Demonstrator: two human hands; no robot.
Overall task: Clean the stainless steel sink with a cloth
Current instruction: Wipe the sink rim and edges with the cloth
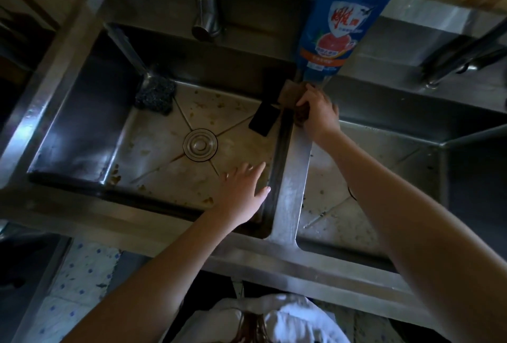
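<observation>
Cloth (290, 93) at far end of sink (292, 178) divider, right hand (318, 115) gripping it; dirty basin floor (153, 148) lies just left; left hand (244, 191) hovers there, fingers spread, holding nothing.

The right hand (318, 113) hides most of the cloth (288, 94); the detergent bottle (343, 13) is cut off above.

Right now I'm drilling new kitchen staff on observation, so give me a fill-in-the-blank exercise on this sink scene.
1. The right hand grips a brown cloth at the far end of the divider between the two ____.
2. The left hand is spread open near the round ____ in the sink floor.
3. The detergent bottle standing beyond the cloth is mostly ____ in colour.

Missing words: basins; drain; blue.
</observation>
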